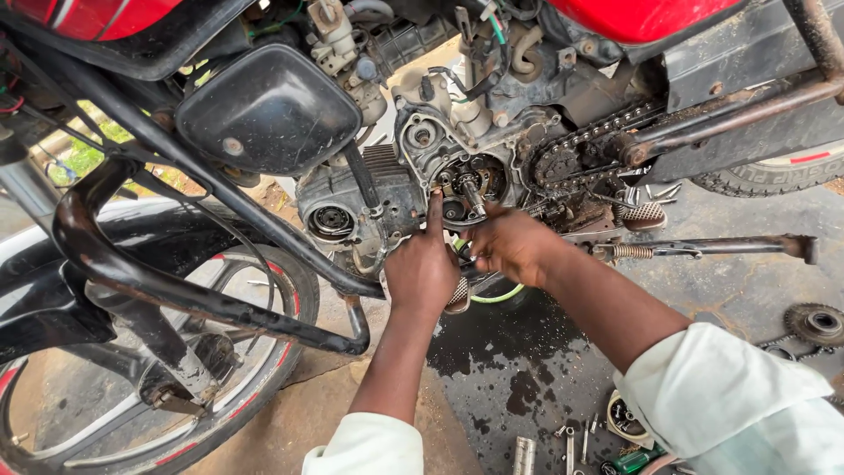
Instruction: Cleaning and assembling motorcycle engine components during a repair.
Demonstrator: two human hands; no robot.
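Oil-stained concrete floor (527, 369) lies under a motorcycle propped at working height, its engine side opened up. From the left hand (422, 268) outward: its index finger is stretched straight up, tip pressed to the edge of the open crankcase (457, 180), the other fingers curled and empty. Just beside it, the right hand (510, 242) is closed around a slim metal tool (473, 195) whose tip reaches into the round cavity, near the small gears inside. Judging by what shows, the side cover is already off and the inner parts are exposed; the drive chain (598, 141) remains on its small sprocket to the right, so work inside the housing looks midway, with reassembly all left to do. Farther out, a loose sprocket (818, 324) rests on the floor at right, and sockets and small tools (571, 444) lie near the bottom edge. To the left sit the front wheel (176, 396) and a black crash bar (176, 290). What the tool grips is hidden by the right hand's fingers, and the red tank is cut off at the top.
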